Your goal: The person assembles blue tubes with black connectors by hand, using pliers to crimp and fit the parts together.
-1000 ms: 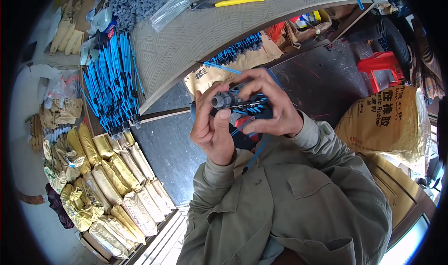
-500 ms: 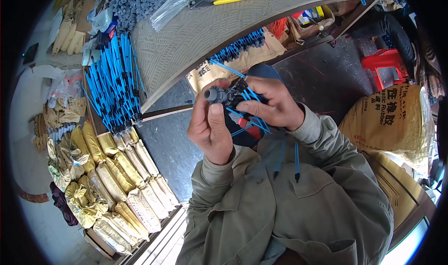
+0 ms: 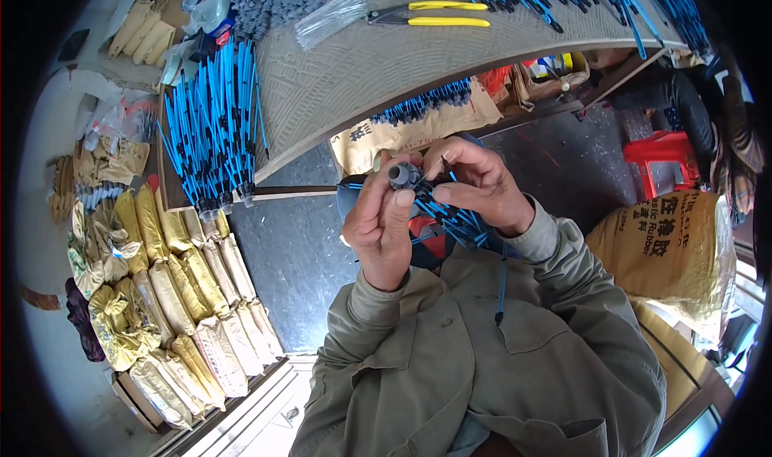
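The grey fitting (image 3: 411, 173) is gripped between thumb and fingers by the raised left hand (image 3: 379, 230). The right hand (image 3: 488, 190) is curled beside it; whether anything is pinched there cannot be told. Blue tubes (image 3: 455, 217) are bunched below. Over the shirt (image 3: 555, 368), one dangling tube (image 3: 503, 284) is seen, where two were seen half a second ago.

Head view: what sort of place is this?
Likely a small assembly workshop. The workbench carries a heap of small grey parts and a yellow-handled hand tool, and a thick bunch of thin blue rods sits at its left end.
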`<state>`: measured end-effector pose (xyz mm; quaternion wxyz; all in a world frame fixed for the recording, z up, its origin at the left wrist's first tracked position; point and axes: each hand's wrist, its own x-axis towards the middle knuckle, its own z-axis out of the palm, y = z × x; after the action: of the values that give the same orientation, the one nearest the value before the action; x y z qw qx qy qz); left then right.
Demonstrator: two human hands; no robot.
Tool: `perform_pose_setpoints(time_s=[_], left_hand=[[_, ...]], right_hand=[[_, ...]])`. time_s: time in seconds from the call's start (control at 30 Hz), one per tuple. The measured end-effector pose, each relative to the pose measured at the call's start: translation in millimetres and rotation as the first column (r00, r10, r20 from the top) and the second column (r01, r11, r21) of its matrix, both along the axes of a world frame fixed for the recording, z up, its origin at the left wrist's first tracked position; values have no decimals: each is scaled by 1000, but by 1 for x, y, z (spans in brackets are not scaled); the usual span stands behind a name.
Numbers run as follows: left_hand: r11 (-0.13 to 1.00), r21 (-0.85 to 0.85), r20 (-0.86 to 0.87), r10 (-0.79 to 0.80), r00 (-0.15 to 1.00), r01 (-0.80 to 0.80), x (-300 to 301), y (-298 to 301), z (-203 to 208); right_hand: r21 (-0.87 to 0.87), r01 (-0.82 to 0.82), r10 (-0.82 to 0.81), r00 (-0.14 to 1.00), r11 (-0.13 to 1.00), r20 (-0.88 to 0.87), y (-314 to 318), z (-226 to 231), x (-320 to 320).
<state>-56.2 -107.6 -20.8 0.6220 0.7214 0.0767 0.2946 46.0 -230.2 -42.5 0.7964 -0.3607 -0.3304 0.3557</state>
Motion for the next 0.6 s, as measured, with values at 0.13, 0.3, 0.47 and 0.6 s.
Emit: perform_pose_setpoints(time_s=[0.13, 0.3, 0.47, 0.6], left_hand=[[1000, 12, 0, 8, 1000, -8, -3, -1, 1], [998, 56, -5, 3, 1000, -3, -4, -2, 5], [999, 51, -13, -12, 1000, 13, -6, 0, 2], [998, 52, -29, -17, 999, 19, -7, -1, 3]], right_hand=[[-11, 28, -27, 995, 1000, 99, 4, 0, -2], [16, 121, -122, 974, 993, 189, 7, -2, -8], [1, 111, -108, 967, 994, 229, 6, 1, -6], [-12, 81, -78, 978, 997, 194, 4, 3, -7]])
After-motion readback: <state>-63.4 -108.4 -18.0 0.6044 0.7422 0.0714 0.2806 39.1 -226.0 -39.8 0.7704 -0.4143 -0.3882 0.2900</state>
